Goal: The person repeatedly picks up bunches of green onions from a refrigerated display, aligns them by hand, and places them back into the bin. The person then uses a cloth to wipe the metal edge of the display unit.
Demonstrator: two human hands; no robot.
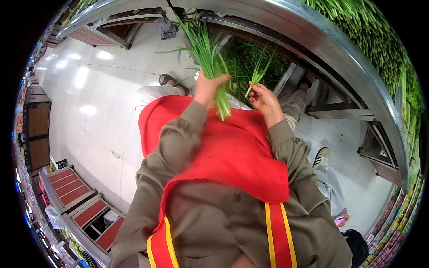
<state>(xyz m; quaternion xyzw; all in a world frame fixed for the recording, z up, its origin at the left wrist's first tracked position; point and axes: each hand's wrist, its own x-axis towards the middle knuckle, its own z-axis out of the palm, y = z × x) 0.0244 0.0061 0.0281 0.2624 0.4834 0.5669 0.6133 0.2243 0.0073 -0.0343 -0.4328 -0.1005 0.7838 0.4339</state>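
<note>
My left hand (210, 87) is closed around a thick bunch of long green stalks (205, 55), likely garlic chives or scallions, with their pale cut ends hanging over the red apron (231, 140). To its right, my right hand (263, 97) pinches a few similar short stalks (258, 75) between thumb and fingers. The two hands are apart. Below and beyond them, between my legs, lies a heap of loose dark green leaves (243, 63) in a container whose form is partly hidden.
A metal-edged display counter (348, 43) curves across the top and right, with stacked green vegetables (372, 50) on it. Another person, with a sneaker (321, 157), is at the lower right. Red-panelled stands (68, 187) are at the lower left. A dark bundle (166, 28) lies on the floor.
</note>
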